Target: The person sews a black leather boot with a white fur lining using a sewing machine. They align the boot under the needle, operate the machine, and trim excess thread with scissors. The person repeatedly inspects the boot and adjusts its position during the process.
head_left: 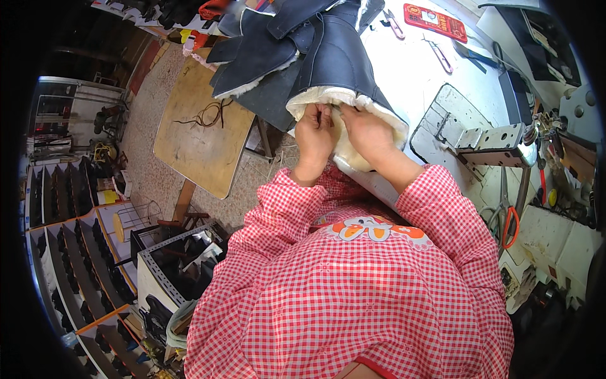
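Note:
A black leather piece (338,57) with thick cream fleece lining lies in front of me, its wide open end facing my body. My left hand (314,136) is closed, fingers pinching the fleece edge at the middle of that opening. Right beside it my right hand (368,131) is closed on the same edge, fingertips tucked partly out of sight in the fleece. More fleece hangs below the right hand. Further black fleece-lined pieces (252,60) are piled to the left.
On the white table (401,79) lie thread snips (440,57), another pair farther off (395,25), and a red tin (435,23). A sewing machine (495,148) stands at right, orange-handled scissors (510,221) near it. A wooden board (199,136) and shelving racks (82,265) are left.

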Demonstrator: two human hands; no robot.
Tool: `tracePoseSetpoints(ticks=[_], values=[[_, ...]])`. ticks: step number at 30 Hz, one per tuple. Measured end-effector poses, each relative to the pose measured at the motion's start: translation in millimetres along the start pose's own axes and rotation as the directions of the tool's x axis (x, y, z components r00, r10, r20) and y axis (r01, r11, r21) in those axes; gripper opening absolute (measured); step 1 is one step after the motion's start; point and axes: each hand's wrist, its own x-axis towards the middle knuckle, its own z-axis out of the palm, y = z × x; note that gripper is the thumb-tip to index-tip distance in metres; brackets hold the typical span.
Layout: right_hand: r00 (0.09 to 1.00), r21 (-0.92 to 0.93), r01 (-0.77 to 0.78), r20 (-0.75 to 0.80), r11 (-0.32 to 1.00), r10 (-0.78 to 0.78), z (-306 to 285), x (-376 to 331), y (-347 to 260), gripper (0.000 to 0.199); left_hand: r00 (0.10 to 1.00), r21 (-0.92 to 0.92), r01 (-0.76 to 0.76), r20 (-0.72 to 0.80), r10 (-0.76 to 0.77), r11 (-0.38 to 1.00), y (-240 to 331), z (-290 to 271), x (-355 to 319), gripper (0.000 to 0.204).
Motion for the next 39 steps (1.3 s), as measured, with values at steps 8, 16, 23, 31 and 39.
tracePoseSetpoints(ticks=[8,16,23,31,39], values=[[0.995,0.118,-0.094,-0.02,0.988,0.097,-16.6,-9.1,-2.8,0.035,0.999,0.326,-0.016,-0.022,0.024,0.945,-3.9,-86.8,-29.1,0.013],[0.931,0.196,0.161,-0.355,0.967,-0.083,-15.8,-12.4,-13.0,0.027,1.0,0.514,-0.031,0.013,0.028,0.857,14.3,-110.6,-32.5,0.027],[0.959,0.259,0.147,-0.275,0.955,-0.073,-25.3,-12.9,-0.1,0.029,0.899,0.673,-0.335,0.018,0.437,0.66,10.6,-58.0,28.4,0.03],[0.946,0.278,0.186,-0.308,0.942,-0.096,-69.2,-1.0,41.5,0.025,0.808,-0.567,0.585,0.472,-0.353,0.58,35.5,-34.4,28.6,0.026],[0.982,0.392,-0.115,-0.091,0.913,0.163,-50.1,-18.4,27.2,0.019,0.713,-0.503,0.701,0.514,-0.477,0.506,36.2,-22.5,4.4,0.026]])
